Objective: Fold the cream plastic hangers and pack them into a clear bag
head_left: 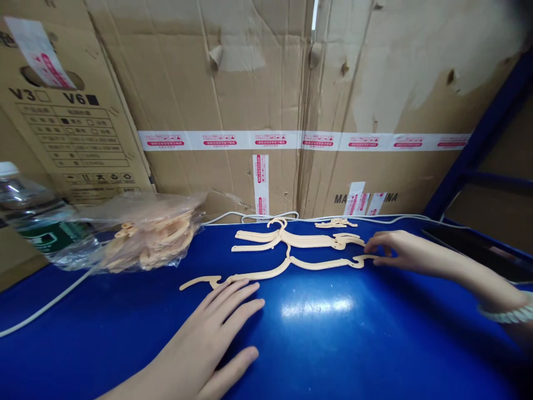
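Observation:
A peach plastic folding hanger [320,264] lies unfolded on the blue tabletop, its arms stretched left and right. My left hand [220,328] is open and flat, fingers spread, with fingertips at the hanger's left arm. At the other end, my right hand [389,250] has its thumb and fingers closed around the tip of the right end piece. Just behind lie more folding hangers [308,240], close together, their hooks pointing away from me. Several small loose peach pieces [336,223] lie farther back on the right.
A clear plastic bag [154,230] full of peach hanger parts sits at the left, beside a water bottle [33,216]. Cardboard [233,183] walls the back edge. A white cable [54,308] crosses the left side. A dark flat device [470,250] lies at the right.

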The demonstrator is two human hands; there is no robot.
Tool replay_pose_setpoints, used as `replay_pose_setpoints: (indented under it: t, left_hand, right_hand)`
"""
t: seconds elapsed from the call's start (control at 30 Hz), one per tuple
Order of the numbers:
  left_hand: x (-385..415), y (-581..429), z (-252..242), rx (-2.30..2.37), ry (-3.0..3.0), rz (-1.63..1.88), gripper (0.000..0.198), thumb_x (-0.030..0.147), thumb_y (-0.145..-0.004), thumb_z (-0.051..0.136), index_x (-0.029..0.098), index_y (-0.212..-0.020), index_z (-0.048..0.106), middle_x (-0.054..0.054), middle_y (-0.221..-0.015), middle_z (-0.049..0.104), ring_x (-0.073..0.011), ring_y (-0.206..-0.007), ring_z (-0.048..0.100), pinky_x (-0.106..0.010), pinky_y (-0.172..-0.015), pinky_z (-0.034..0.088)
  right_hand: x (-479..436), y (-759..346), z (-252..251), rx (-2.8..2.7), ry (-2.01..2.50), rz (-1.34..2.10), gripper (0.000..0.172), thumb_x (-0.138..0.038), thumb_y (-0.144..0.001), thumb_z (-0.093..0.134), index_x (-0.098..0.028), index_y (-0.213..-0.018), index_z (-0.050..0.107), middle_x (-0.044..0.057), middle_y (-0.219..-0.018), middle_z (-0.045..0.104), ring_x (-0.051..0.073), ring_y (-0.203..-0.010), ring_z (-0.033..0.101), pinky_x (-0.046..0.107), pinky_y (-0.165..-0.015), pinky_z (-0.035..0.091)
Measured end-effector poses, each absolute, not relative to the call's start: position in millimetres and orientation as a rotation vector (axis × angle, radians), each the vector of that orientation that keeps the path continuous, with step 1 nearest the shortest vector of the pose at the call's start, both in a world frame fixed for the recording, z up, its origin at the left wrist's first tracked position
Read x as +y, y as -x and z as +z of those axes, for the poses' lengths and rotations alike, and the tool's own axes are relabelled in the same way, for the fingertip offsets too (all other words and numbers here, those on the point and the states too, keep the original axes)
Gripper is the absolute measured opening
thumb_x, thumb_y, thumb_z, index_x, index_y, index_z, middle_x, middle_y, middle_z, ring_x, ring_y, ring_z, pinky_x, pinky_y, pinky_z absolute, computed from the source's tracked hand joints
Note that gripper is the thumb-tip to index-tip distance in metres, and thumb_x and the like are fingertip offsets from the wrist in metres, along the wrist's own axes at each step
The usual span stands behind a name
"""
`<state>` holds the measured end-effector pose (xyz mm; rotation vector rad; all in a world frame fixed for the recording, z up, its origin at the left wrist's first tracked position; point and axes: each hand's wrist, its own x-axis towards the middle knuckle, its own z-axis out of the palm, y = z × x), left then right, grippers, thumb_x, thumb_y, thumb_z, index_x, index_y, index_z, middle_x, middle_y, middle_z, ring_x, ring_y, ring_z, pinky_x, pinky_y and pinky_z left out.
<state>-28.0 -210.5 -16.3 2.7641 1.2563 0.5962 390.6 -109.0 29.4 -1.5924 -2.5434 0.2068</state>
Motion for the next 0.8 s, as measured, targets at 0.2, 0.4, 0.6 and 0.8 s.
replay_pose_setpoints:
  t: [0.2, 0.4, 0.6, 0.8]
  left_hand:
    - [-209.1, 29.0, -7.0, 1.234, -2.771, 0.457, 0.043, 0.038, -0.093, 0.053, 0.032, -0.135, 0.049, -0.003, -0.144, 0.05, -0.0302, -0.132, 0.045, -0.053, -0.107, 0.041]
    - [-209.6, 28.4, -9.0, 1.243, -2.776, 0.446, 0.043, 0.039, -0.094, 0.05, 0.031, -0.136, 0.048, -0.002, -0.146, 0.047, -0.0303, -0.135, 0.041, -0.055, -0.108, 0.039]
    - [-210.8, 27.3, -16.0, 1.277, -2.769, 0.52, 0.042, 0.04, -0.095, 0.049, 0.031, -0.135, 0.048, -0.004, -0.146, 0.047, -0.0314, -0.137, 0.037, -0.062, -0.11, 0.029]
    - [-209.4, 28.0, -17.7, 1.279, -2.778, 0.568, 0.043, 0.038, -0.093, 0.051, 0.03, -0.136, 0.048, -0.005, -0.146, 0.047, -0.0317, -0.138, 0.036, -0.061, -0.11, 0.03]
  right_hand:
    - [-116.1, -384.1, 30.8, -2.516, 1.711, 0.351, 0.009, -0.026, -0.076, 0.062, -0.023, -0.077, 0.07, 0.003, -0.077, 0.072, 0.024, -0.068, 0.065, 0.032, -0.06, 0.046]
    - [-112.1, -390.5, 36.5, -2.484, 1.704, -0.007, 0.014, -0.028, -0.082, 0.055, -0.022, -0.076, 0.067, 0.004, -0.076, 0.07, 0.024, -0.068, 0.064, 0.034, -0.062, 0.047]
    - [-105.6, -391.7, 22.7, -2.501, 1.663, 0.047, 0.02, -0.032, -0.081, 0.06, -0.024, -0.096, 0.07, 0.007, -0.095, 0.072, 0.028, -0.083, 0.066, 0.037, -0.07, 0.051]
    - [-109.6, -385.2, 22.3, -2.507, 1.773, 0.211, 0.01, -0.02, -0.077, 0.058, -0.023, -0.07, 0.066, 0.002, -0.072, 0.07, 0.021, -0.065, 0.064, 0.029, -0.057, 0.045]
